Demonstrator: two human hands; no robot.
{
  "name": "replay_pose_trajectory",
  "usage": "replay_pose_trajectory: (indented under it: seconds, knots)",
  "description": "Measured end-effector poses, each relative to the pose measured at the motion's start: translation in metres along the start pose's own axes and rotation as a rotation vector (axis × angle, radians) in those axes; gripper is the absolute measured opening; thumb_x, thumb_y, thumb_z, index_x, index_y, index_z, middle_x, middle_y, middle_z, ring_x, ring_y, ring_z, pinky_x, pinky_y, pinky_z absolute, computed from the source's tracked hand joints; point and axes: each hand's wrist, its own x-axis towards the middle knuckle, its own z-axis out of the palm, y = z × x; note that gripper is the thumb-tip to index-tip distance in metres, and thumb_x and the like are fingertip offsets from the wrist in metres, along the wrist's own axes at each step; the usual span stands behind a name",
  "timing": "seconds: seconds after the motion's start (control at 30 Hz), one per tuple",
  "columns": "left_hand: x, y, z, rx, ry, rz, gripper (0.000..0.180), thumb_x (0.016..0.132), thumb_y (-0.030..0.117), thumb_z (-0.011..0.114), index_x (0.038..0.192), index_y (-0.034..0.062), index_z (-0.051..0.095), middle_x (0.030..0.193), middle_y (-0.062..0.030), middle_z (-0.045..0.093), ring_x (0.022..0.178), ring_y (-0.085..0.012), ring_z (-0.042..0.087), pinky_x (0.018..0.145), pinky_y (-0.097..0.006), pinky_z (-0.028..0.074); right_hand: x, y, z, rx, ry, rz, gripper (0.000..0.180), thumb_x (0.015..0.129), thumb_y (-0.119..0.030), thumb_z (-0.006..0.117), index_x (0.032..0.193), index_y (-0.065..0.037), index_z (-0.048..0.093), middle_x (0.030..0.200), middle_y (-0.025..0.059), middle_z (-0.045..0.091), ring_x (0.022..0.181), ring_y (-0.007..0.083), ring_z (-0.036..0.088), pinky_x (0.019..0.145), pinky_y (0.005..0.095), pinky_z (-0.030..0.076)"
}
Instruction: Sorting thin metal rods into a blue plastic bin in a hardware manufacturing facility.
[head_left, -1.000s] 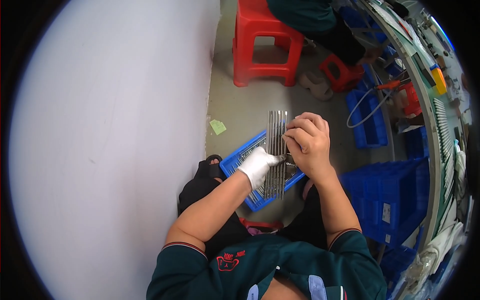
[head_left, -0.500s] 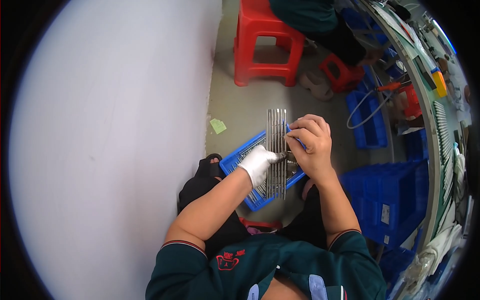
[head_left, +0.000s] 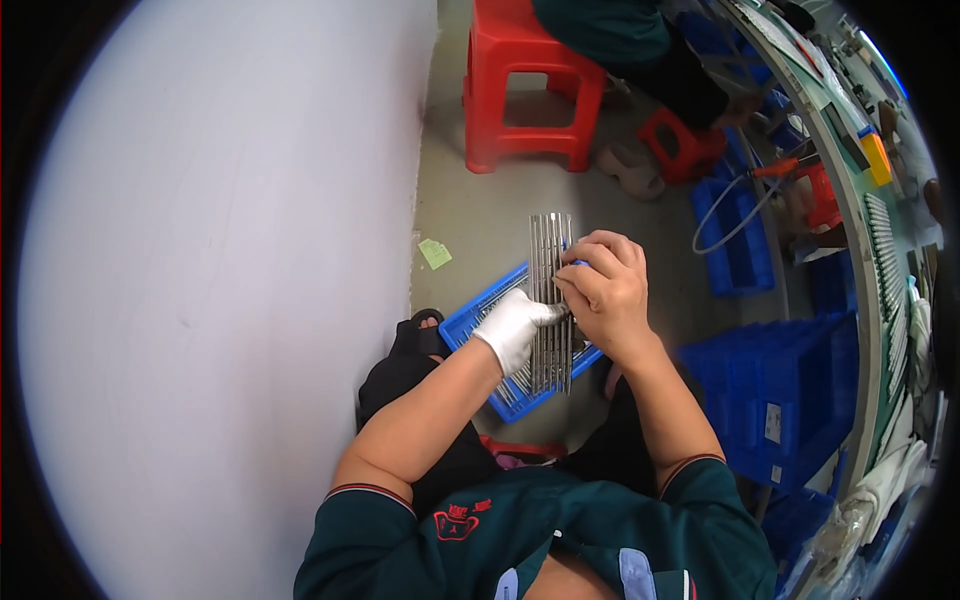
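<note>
A row of thin, shiny metal rods (head_left: 545, 240) stands side by side above a blue plastic crate (head_left: 512, 411), pointing away from me. My left hand (head_left: 508, 328), in a white glove with dark fingertips, is closed around their middle, the thumb across the top. My bare right hand (head_left: 608, 295) is bent over the right side of the row, its thumb and fingertips pinched at a rod there. The exact contact is partly hidden by the fingers. More metal rods (head_left: 520, 380) lie inside the crate, between my feet.
A white wall (head_left: 230, 300) rises close on my left. Ahead are a red stool (head_left: 530, 140) and a co-worker's dark-clothed leg (head_left: 680, 85). Blue bins (head_left: 770, 390) are stacked at right below a green-topped workbench (head_left: 868, 200). A green paper scrap (head_left: 435, 253) lies on the floor.
My right hand has moved left, from the edge of the rods to over them, its fingertips now against them. My left hand keeps its hold, with the rods shifted very slightly.
</note>
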Motion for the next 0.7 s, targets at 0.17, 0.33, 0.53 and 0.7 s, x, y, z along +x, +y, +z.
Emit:
replay_pose_trajectory:
  seconds: [0.17, 0.33, 0.53, 0.7]
  knots:
    - [0.0, 0.005, -0.002, 0.033, 0.012, -0.076, 0.031, 0.086, -0.001, 0.057, 0.116, 0.0019, 0.057, 0.104, -0.0105, 0.065, 0.09, -0.0223, 0.067, 0.079, -0.036, 0.056, 0.009, -0.003, -0.016, 0.06, 0.044, 0.066, 0.01, 0.064, -0.005, 0.07, 0.072, -0.008, 0.064, 0.086, 0.0013, 0.065, 0.093, 0.0243, 0.059, 0.082, 0.0383, 0.042]
    - [-0.006, 0.011, 0.004, -0.111, -0.134, -0.119, 0.035, 0.085, -0.001, 0.058, 0.12, 0.0006, 0.054, 0.104, -0.015, 0.065, 0.092, -0.0301, 0.067, 0.078, -0.042, 0.058, 0.0, 0.013, -0.012, 0.157, -0.008, 0.216, 0.009, 0.067, -0.007, 0.072, 0.073, -0.007, 0.065, 0.086, 0.0014, 0.066, 0.094, 0.0243, 0.058, 0.082, 0.0374, 0.042]
    - [-0.004, 0.01, 0.002, -0.041, -0.123, -0.089, 0.038, 0.083, -0.003, 0.062, 0.12, 0.0001, 0.054, 0.104, -0.0151, 0.065, 0.09, -0.0295, 0.068, 0.078, -0.042, 0.058, -0.001, 0.012, -0.01, 0.168, -0.037, 0.222, 0.008, 0.067, -0.006, 0.071, 0.073, -0.007, 0.065, 0.086, 0.0011, 0.066, 0.095, 0.0237, 0.058, 0.082, 0.0374, 0.042]
    - [-0.003, 0.006, -0.001, -0.021, -0.078, -0.07, 0.034, 0.083, -0.002, 0.062, 0.116, -0.0019, 0.056, 0.101, -0.013, 0.066, 0.088, -0.0254, 0.068, 0.078, -0.039, 0.058, 0.001, 0.008, -0.01, 0.057, -0.031, 0.078, 0.011, 0.066, -0.005, 0.072, 0.072, -0.008, 0.063, 0.086, 0.0001, 0.065, 0.094, 0.0232, 0.058, 0.08, 0.038, 0.042]
